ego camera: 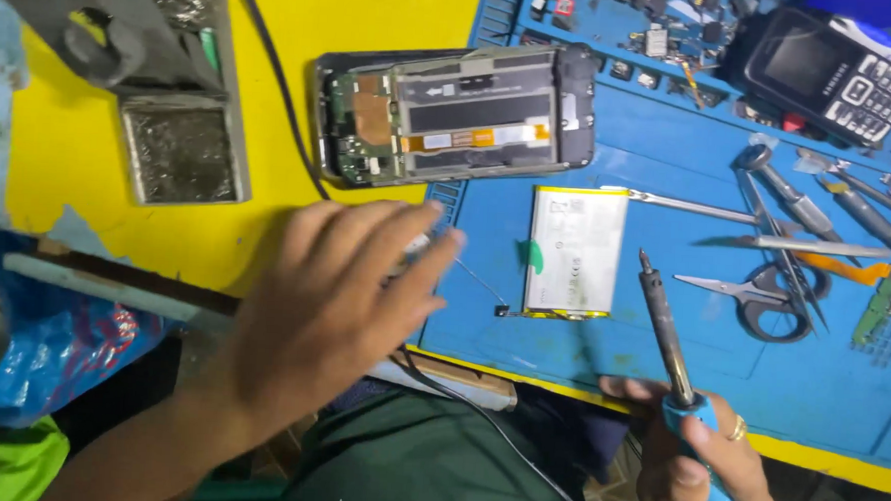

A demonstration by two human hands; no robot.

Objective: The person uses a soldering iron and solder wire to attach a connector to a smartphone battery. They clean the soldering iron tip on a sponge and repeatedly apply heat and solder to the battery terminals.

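My right hand (697,452) grips the blue handle of a soldering iron (662,330), its dark tip pointing up beside a white phone battery (576,248) lying on the blue mat (669,170). My left hand (338,296) hovers palm down at the mat's left edge, fingers together, over a small part with a thin wire that ends near the battery; whether it holds anything is hidden. Above it lies an opened smartphone (456,113), back cover off, board and shielding exposed.
A metal tray with a sponge and solder wool (176,119) sits on the yellow table at left. Tweezers, scissors (764,294) and screwdrivers lie at right. A dark keypad phone (834,72) and small parts lie at the top right. A blue plastic bag (51,343) hangs lower left.
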